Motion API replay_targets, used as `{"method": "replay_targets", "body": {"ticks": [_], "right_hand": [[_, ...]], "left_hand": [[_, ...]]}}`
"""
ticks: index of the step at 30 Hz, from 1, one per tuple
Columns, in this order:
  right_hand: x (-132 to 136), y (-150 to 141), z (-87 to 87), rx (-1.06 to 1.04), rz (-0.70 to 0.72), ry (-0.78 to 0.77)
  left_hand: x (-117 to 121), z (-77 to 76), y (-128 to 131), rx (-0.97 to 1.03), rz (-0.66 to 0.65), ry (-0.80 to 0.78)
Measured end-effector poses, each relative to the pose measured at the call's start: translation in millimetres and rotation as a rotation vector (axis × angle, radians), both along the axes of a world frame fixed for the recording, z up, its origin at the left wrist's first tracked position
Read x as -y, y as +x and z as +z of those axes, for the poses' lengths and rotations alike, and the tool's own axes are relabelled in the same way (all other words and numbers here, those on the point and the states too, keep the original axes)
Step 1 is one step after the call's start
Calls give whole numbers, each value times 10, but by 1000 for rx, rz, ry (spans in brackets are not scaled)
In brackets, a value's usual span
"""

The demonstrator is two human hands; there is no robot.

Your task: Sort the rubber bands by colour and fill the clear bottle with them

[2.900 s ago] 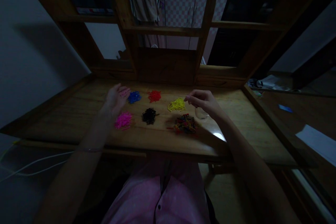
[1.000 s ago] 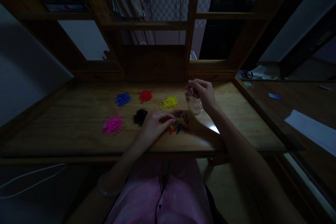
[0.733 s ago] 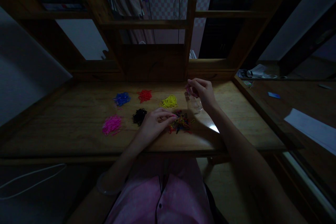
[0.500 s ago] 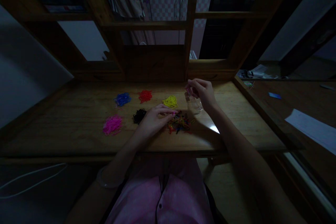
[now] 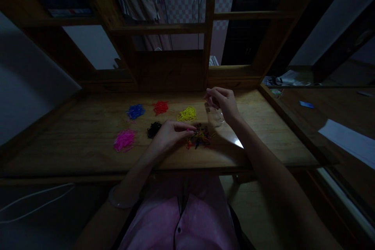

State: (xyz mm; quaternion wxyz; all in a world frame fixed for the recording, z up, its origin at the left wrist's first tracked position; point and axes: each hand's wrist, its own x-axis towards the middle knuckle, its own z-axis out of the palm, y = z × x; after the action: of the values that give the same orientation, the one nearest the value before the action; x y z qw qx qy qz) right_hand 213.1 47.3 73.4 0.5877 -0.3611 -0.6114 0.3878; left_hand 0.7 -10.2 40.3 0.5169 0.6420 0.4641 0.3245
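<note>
Fingers (image 5: 185,125) of left hand (image 5: 167,136) pinch a pink piece (image 5: 188,129)

Small, slender pieces lie in heaps on a dimly lit wooden desktop (image 5: 88,158): a blue heap (image 5: 135,111), a red heap (image 5: 160,107) and a yellow heap (image 5: 186,114) toward the back, a pink heap (image 5: 124,140), a black heap (image 5: 153,129) and a multicolored heap (image 5: 201,137) nearer the front edge. A clear object (image 5: 219,117), partly hidden, sits right of the yellow.
</note>
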Motion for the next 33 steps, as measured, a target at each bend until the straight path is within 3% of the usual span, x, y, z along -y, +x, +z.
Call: {"method": "replay_targets", "body": {"ticks": [5,9,15,19,23,26,30,33], "right_hand": [[1,1,7,18,-15,-20],[2,2,9,10,6,-20],[-3,-2,7,7,-9,-22],[-10,-2,-2,11,-8,-29],[-13,-1,-9,4,-3,-42],[-12,1,-12,0,-2,-45],[-16,6,-22,3,-10,-60],[-23,9,-34,15,-12,-61]], "left_hand": [[28,37,11,101,27,-155],[18,57,-8,265,-71,-283],[21,71,20,376,-74,-302],[22,62,35,122,-36,-159],[-142,33,28,-146,31,222],[-304,60,77,-345,-58,451],[-404,136,200,-489,-224,521],[-410,146,269,-564,-262,530]]}}
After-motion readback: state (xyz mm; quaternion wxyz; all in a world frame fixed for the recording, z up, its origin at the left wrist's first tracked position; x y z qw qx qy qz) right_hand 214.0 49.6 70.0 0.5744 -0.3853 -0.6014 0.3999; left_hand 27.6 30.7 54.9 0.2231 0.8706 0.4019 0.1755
